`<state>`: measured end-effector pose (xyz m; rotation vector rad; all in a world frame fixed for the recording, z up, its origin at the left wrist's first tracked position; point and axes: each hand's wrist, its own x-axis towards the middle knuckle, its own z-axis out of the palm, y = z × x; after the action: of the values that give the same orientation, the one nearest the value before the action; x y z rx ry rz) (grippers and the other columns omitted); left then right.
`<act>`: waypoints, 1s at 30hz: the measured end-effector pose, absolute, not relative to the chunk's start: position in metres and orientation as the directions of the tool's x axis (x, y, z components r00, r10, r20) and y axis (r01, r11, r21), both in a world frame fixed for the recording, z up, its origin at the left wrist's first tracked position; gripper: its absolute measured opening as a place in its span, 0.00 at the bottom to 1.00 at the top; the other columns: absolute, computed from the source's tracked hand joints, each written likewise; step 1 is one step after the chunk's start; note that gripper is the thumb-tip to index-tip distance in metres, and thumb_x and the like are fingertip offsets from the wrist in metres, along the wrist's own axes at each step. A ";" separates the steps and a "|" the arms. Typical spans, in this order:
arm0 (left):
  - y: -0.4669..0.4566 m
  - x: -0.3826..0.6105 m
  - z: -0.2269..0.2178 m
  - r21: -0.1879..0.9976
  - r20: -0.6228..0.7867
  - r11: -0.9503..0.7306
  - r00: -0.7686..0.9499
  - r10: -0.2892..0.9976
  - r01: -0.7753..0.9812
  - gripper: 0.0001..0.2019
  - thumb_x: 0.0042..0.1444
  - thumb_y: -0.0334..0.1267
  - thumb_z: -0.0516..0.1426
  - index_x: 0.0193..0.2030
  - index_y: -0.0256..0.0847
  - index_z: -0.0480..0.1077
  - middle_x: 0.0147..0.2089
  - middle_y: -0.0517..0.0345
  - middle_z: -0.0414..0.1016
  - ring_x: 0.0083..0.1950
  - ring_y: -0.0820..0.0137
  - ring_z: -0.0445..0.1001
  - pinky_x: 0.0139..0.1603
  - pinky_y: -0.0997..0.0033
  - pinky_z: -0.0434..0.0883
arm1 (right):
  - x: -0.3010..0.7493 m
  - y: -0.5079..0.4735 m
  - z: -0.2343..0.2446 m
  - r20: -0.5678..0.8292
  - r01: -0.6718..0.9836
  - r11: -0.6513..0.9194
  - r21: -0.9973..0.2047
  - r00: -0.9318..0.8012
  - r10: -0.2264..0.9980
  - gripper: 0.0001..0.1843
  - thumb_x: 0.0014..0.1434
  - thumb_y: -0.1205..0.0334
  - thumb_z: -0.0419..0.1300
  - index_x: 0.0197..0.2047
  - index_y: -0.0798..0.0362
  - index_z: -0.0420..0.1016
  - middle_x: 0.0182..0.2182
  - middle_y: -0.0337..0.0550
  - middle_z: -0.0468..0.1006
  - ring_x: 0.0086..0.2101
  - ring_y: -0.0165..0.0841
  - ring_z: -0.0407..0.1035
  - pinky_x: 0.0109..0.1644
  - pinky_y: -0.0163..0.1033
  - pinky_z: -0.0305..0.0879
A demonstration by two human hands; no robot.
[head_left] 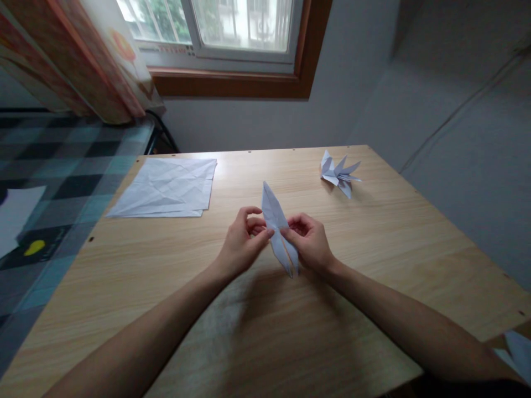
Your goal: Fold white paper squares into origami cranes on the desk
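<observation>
A narrow folded white paper is held above the middle of the table, its long axis tilted. One pointed tip is at the far end, and a slit splits the near end into two points. My left hand pinches its left edge near the middle, thumb on top and the other fingers curled. On the opposite edge my right hand grips the paper, its thumb lying on top by the slit. Fingertips beneath the paper are partly hidden.
The wooden table carries flat creased paper sheets at the back left. A spiky folded paper piece lies at the back right. A checkered cloth covers a surface to the left. White paper shows at lower right.
</observation>
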<state>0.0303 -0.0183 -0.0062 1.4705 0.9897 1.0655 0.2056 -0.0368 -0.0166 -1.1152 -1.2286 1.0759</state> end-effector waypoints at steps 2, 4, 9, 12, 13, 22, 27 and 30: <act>-0.020 0.034 -0.006 0.995 0.066 -0.044 0.285 0.956 -0.085 0.22 0.51 0.37 0.64 0.49 0.43 0.59 0.33 0.62 0.77 0.30 0.73 0.73 0.30 0.75 0.66 | 0.203 -0.039 -0.016 0.127 -0.051 0.129 -0.990 0.042 0.991 0.14 0.49 0.55 0.71 0.34 0.51 0.72 0.27 0.38 0.77 0.29 0.31 0.71 0.33 0.36 0.67; -0.020 0.036 -0.006 0.989 0.032 0.010 0.280 0.960 -0.148 0.21 0.50 0.36 0.65 0.47 0.42 0.60 0.31 0.63 0.77 0.28 0.75 0.72 0.28 0.77 0.64 | 0.202 -0.040 -0.015 0.096 -0.100 0.098 -0.990 0.026 0.995 0.17 0.49 0.55 0.71 0.36 0.50 0.70 0.25 0.35 0.75 0.27 0.31 0.71 0.30 0.35 0.67; -0.020 0.036 -0.006 0.981 0.003 0.046 0.254 0.967 -0.187 0.20 0.47 0.34 0.65 0.45 0.41 0.62 0.27 0.65 0.76 0.26 0.74 0.73 0.28 0.77 0.66 | 0.200 -0.040 -0.012 0.070 -0.135 0.073 -0.988 0.026 0.997 0.18 0.50 0.51 0.70 0.36 0.50 0.69 0.22 0.31 0.72 0.22 0.27 0.66 0.25 0.32 0.62; -0.021 0.037 -0.006 0.979 -0.009 0.062 0.257 0.966 -0.196 0.21 0.47 0.34 0.66 0.46 0.41 0.62 0.27 0.64 0.76 0.27 0.73 0.75 0.30 0.76 0.68 | 0.200 -0.041 -0.010 0.100 -0.101 0.105 -0.989 0.054 0.994 0.16 0.49 0.53 0.71 0.33 0.51 0.71 0.24 0.34 0.74 0.23 0.26 0.66 0.26 0.32 0.63; -0.021 0.038 -0.005 0.978 -0.008 0.059 0.247 0.969 -0.201 0.22 0.47 0.34 0.66 0.46 0.42 0.61 0.27 0.65 0.77 0.26 0.73 0.75 0.29 0.76 0.68 | 0.199 -0.041 -0.009 0.106 -0.100 0.112 -0.989 0.061 0.992 0.15 0.49 0.53 0.71 0.32 0.51 0.71 0.24 0.34 0.74 0.23 0.26 0.66 0.26 0.32 0.63; -0.026 0.042 -0.007 0.984 0.104 -0.076 0.179 0.978 -0.159 0.16 0.50 0.35 0.66 0.40 0.40 0.63 0.26 0.69 0.70 0.23 0.80 0.68 0.26 0.81 0.64 | 0.198 -0.042 -0.010 0.151 -0.123 0.164 -0.979 0.110 0.982 0.16 0.49 0.51 0.72 0.32 0.51 0.73 0.24 0.35 0.76 0.24 0.28 0.69 0.27 0.33 0.67; -0.024 0.041 -0.010 0.972 0.151 -0.124 0.127 0.980 -0.199 0.18 0.49 0.32 0.66 0.43 0.41 0.63 0.35 0.66 0.72 0.24 0.83 0.68 0.27 0.81 0.66 | 0.198 -0.044 -0.012 0.171 -0.125 0.180 -0.976 0.083 0.982 0.14 0.52 0.52 0.71 0.32 0.51 0.73 0.25 0.36 0.76 0.25 0.29 0.70 0.28 0.34 0.68; -0.024 0.041 -0.009 0.974 0.160 -0.136 0.125 0.979 -0.179 0.17 0.50 0.33 0.66 0.42 0.42 0.63 0.30 0.68 0.70 0.25 0.79 0.70 0.29 0.79 0.67 | 0.198 -0.044 -0.012 0.170 -0.136 0.179 -0.974 0.076 0.983 0.13 0.52 0.53 0.70 0.32 0.51 0.73 0.25 0.35 0.76 0.25 0.29 0.71 0.29 0.34 0.68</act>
<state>0.0413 -0.0242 -0.0093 1.2506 0.9078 1.2878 0.1976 -0.0441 -0.0118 -1.0069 -1.1368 1.0987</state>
